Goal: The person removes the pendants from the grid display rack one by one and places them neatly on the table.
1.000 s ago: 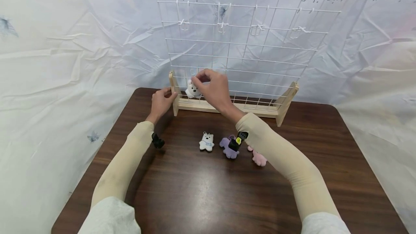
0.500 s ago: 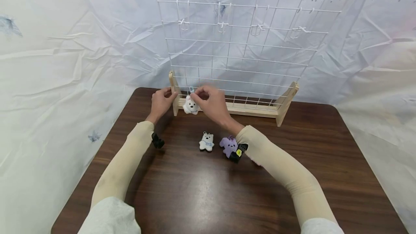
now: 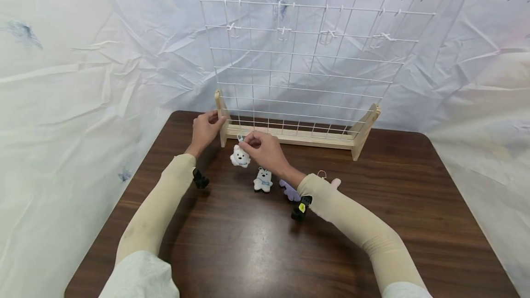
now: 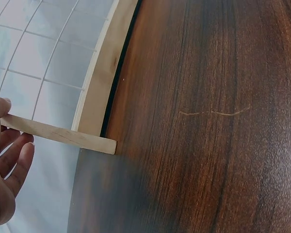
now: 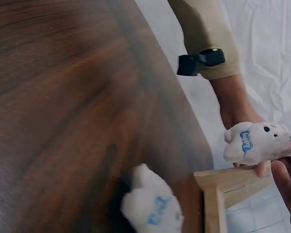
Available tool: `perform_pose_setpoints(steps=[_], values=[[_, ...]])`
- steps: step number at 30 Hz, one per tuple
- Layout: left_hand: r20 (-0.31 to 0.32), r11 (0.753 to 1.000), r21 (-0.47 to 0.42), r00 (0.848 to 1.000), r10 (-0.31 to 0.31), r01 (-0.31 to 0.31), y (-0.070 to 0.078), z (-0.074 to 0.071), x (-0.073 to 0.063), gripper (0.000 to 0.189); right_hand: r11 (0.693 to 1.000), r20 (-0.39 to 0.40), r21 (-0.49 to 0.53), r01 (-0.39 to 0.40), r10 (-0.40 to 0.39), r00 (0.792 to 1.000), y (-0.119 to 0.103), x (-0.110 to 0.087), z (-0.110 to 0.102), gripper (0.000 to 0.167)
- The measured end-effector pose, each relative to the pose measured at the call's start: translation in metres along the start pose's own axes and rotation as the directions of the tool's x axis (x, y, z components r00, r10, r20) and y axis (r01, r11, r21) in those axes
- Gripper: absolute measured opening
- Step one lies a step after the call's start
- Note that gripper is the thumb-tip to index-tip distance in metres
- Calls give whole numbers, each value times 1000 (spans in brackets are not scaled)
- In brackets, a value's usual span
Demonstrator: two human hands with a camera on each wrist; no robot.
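Observation:
My right hand (image 3: pixel 267 153) pinches the top of a white plush bear keychain (image 3: pixel 239 156) between thumb and finger. The toy dangles in front of the rack's left end, its blue bow facing out in the right wrist view. With thumb in front and fingers behind, my left hand (image 3: pixel 204 131) grips the wooden stand (image 4: pixel 58 133) of the wire grid rack at its left upright. A second white plush bear (image 3: pixel 263 180) lies on the table below my right hand. Beside it, a purple plush keychain (image 3: pixel 289 191) and a pink one (image 3: pixel 336 183) are partly hidden by my right arm.
The white wire grid (image 3: pixel 319 63) stands at the back of the dark wooden table (image 3: pixel 248 252). Several white hooks (image 3: pixel 283 30) hang in a row near its top. Pale printed sheeting (image 3: pixel 83 82) surrounds the table.
My right hand has come down and toward me from the grid, bringing the white bear keychain with it. The left hand has stayed on the stand.

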State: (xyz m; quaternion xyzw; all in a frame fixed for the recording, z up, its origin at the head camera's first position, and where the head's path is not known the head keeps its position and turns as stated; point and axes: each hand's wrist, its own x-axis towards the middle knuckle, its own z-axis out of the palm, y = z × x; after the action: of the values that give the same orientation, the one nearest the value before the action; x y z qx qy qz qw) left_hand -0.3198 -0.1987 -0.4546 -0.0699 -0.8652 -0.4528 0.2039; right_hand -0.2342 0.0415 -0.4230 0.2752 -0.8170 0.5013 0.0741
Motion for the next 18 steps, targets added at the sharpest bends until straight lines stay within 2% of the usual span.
perform_pose_setpoints(steps=[18], values=[[17, 1000, -14, 1000, -18, 18, -4, 0, 8, 41, 999, 80, -20, -37, 39, 996, 19, -16, 27, 11]])
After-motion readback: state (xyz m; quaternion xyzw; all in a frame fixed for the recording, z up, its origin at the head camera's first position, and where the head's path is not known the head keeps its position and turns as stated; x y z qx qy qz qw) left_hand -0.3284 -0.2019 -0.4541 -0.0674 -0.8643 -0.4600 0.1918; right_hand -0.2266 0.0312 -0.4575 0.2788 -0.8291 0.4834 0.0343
